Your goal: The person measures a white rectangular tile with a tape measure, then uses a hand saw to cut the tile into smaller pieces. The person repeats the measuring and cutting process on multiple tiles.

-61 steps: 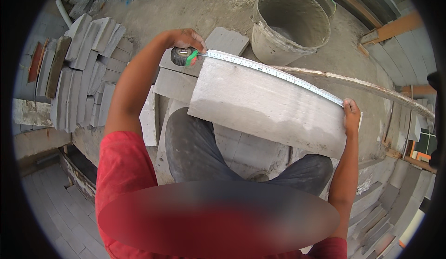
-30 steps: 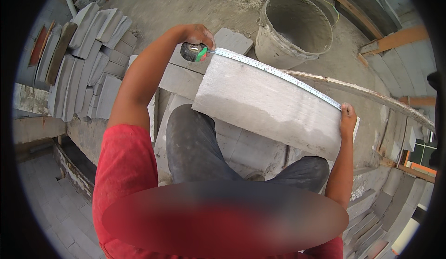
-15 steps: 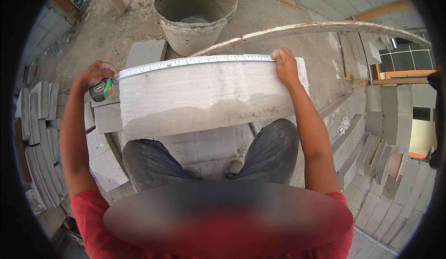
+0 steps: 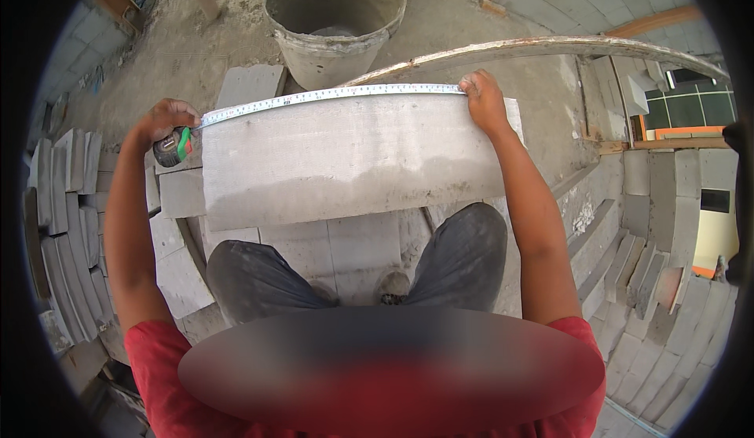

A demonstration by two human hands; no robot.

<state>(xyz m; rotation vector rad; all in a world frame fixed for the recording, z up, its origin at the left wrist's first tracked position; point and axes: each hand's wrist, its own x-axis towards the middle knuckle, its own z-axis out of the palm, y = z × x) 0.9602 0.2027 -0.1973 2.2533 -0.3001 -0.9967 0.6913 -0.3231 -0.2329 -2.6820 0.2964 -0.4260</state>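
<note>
A pale grey lightweight concrete block (image 4: 353, 151), its near half darker as if damp, lies crosswise in front of my knees. The white blade of a tape measure (image 4: 338, 94) stretches along its far edge. At the left end, my left hand (image 4: 166, 120) is closed on the tape measure, whose black and green case hangs under the fingers just beyond the block's corner. My right hand (image 4: 482, 98) pinches the other end of the blade near the block's far right corner. Exactly how the fingertips grip the blade is hard to see.
A large mortar-stained bucket (image 4: 334, 53) stands behind the block. From beside it a long thin strip (image 4: 550, 45) runs right. Stacked blocks (image 4: 71, 234) line the left side, and more blocks (image 4: 644, 273) fill the right. Another block (image 4: 250, 84) lies beyond the left corner.
My right hand has shifted slightly away from me, carrying its end of the blade a little past the block's far edge. My left hand keeps its place at the left corner.
</note>
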